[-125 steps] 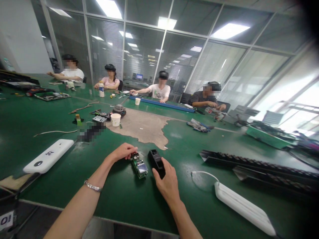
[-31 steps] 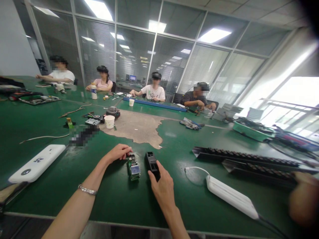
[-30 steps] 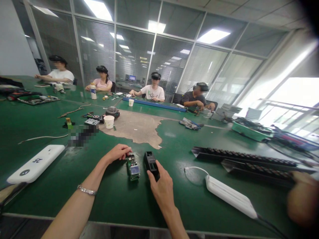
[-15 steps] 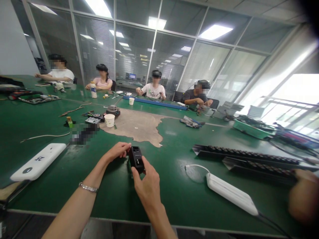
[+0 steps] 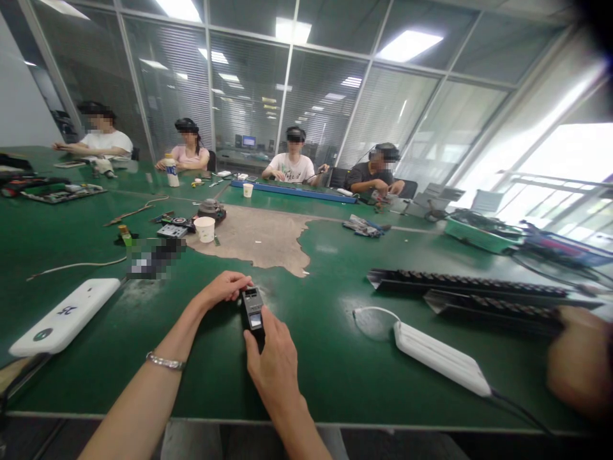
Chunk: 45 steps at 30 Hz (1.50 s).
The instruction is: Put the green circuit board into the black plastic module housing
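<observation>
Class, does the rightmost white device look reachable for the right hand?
Probably yes: nothing visible stands between the right hand and the white device, though that hand now grips the black casing.

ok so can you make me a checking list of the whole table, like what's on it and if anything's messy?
Surface: green table, pale smudges on the left; ragged brown sheet in the middle.
Things in hand: black case, small screen showing in its window.
Clutter: nearer paper cup, gloves, two dark rails, heaped green basket.
Hands: right hand grips the case; left hand is at its far end, contact unclear.
Cables: white cable and dark cable at opposite ends of the right-hand white block.
Spills: nothing seen.
Surroundings: four people across the table; glass wall behind.
</observation>
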{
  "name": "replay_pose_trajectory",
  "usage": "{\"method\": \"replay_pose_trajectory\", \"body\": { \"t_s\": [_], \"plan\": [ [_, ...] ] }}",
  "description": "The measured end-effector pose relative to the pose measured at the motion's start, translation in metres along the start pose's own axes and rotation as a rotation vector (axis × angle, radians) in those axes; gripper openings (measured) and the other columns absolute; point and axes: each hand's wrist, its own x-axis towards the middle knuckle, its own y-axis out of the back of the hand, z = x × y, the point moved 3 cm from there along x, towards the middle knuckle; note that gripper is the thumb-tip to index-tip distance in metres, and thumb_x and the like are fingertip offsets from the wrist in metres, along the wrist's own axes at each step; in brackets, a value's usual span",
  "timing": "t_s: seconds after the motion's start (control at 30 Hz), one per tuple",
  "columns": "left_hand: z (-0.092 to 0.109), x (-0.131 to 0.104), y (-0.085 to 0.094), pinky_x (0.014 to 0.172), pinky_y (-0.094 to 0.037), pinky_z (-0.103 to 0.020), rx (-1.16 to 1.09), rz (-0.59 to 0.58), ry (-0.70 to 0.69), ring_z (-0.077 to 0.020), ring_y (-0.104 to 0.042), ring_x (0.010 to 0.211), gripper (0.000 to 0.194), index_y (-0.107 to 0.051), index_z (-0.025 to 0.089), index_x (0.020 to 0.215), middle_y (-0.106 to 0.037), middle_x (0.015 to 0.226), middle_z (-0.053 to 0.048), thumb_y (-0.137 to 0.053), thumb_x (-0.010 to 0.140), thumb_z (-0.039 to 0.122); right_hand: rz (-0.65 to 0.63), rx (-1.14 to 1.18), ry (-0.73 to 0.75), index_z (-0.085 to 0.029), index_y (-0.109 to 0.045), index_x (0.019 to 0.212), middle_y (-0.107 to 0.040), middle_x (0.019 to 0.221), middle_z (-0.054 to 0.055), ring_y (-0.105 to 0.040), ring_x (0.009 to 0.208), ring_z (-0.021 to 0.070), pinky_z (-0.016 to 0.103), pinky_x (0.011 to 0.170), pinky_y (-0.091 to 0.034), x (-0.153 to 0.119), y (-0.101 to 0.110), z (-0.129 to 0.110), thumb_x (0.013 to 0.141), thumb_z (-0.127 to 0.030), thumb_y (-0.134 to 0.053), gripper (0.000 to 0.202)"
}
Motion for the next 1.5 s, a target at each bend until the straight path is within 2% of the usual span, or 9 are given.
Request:
{"method": "replay_pose_trajectory", "body": {
  "t_s": [0.23, 0.43, 0.57, 0.63, 0.8, 1.0, 1.17, 1.3, 1.5],
  "plan": [
    [0.001, -0.001, -0.002, 0.042, -0.029, -0.019, 0.049, -0.027, 0.049, -0.0090, -0.043, 0.045, 0.055, -0.072, 0.014, 0.100, -0.048, 0.051, 0.005, -0.058, 0.081, 0.064, 0.022, 0.036, -0.016, -0.016, -0.049, 0.138, -0.063, 0.125, 0.013, -0.060, 0.110, 0.0272, 0.042, 0.094, -0.051, -0.001, 0.004, 0.000, 0.086, -0.021, -0.061, 0.053],
    [-0.003, 0.004, -0.002, 0.041, -0.030, -0.019, 0.027, 0.001, 0.051, -0.0090, -0.042, 0.042, 0.067, -0.070, 0.012, 0.102, -0.050, 0.051, 0.003, -0.046, 0.084, 0.071, 0.083, 0.106, -0.038, -0.017, -0.052, 0.136, -0.067, 0.120, 0.011, -0.063, 0.108, 0.0263, 0.041, 0.094, -0.052, 0.001, 0.007, 0.000, 0.083, -0.021, -0.064, 0.055],
    [-0.002, 0.004, -0.001, 0.041, -0.030, -0.020, 0.017, 0.048, 0.053, -0.0092, -0.042, 0.041, 0.067, -0.068, 0.013, 0.086, -0.053, 0.050, 0.002, -0.044, 0.083, 0.075, 0.162, 0.186, -0.024, -0.015, -0.052, 0.137, -0.066, 0.122, 0.012, -0.063, 0.111, 0.0255, 0.040, 0.098, -0.050, 0.010, 0.022, -0.001, 0.084, -0.025, -0.064, 0.055],
    [0.000, 0.003, -0.001, 0.041, -0.031, -0.020, 0.014, 0.050, 0.048, -0.0088, -0.042, 0.042, 0.067, -0.067, 0.013, 0.080, -0.054, 0.052, 0.001, -0.044, 0.083, 0.076, 0.207, 0.220, -0.019, -0.014, -0.052, 0.137, -0.064, 0.126, 0.013, -0.061, 0.114, 0.0250, 0.039, 0.100, -0.049, 0.015, 0.032, 0.004, 0.086, -0.028, -0.063, 0.054],
    [0.000, 0.004, -0.003, 0.042, -0.032, -0.020, 0.014, 0.014, 0.034, -0.0072, -0.043, 0.044, 0.065, -0.071, 0.013, 0.099, -0.060, 0.067, 0.000, -0.049, 0.082, 0.072, 0.231, 0.162, -0.065, -0.014, -0.051, 0.138, -0.062, 0.130, 0.013, -0.059, 0.119, 0.0252, 0.040, 0.103, -0.046, 0.018, 0.046, 0.034, 0.086, -0.025, -0.062, 0.054],
    [-0.004, 0.006, -0.003, 0.043, -0.031, -0.019, 0.066, -0.022, 0.035, -0.0078, -0.043, 0.046, 0.057, -0.070, 0.015, 0.103, -0.055, 0.063, 0.002, -0.054, 0.082, 0.066, 0.167, 0.046, -0.112, -0.013, -0.053, 0.136, -0.065, 0.124, 0.013, -0.061, 0.112, 0.0276, 0.043, 0.100, -0.048, 0.009, 0.040, 0.059, 0.084, -0.024, -0.063, 0.053],
    [-0.002, 0.005, -0.003, 0.042, -0.031, -0.019, 0.075, -0.022, 0.045, -0.0084, -0.043, 0.048, 0.056, -0.070, 0.015, 0.102, -0.057, 0.068, 0.001, -0.056, 0.080, 0.065, 0.148, 0.023, -0.115, -0.013, -0.050, 0.138, -0.063, 0.126, 0.014, -0.059, 0.114, 0.0278, 0.045, 0.100, -0.048, 0.003, 0.036, 0.060, 0.085, -0.021, -0.060, 0.054],
    [-0.003, 0.005, -0.003, 0.043, -0.031, -0.019, 0.082, -0.036, 0.032, -0.0088, -0.043, 0.047, 0.054, -0.071, 0.016, 0.103, -0.053, 0.060, 0.003, -0.057, 0.082, 0.063, 0.153, 0.012, -0.084, -0.011, -0.047, 0.140, -0.056, 0.135, 0.017, -0.052, 0.123, 0.0301, 0.048, 0.104, -0.044, 0.000, 0.033, 0.059, 0.083, -0.024, -0.063, 0.060],
    [-0.006, 0.006, -0.001, 0.044, -0.030, -0.019, 0.092, -0.036, 0.035, -0.0089, -0.041, 0.046, 0.054, -0.070, 0.016, 0.104, -0.050, 0.056, 0.004, -0.056, 0.082, 0.063, 0.179, 0.043, -0.109, -0.014, -0.051, 0.137, -0.064, 0.126, 0.013, -0.060, 0.114, 0.0274, 0.045, 0.100, -0.048, -0.001, 0.033, 0.061, 0.083, -0.019, -0.060, 0.055]
  ]
}}
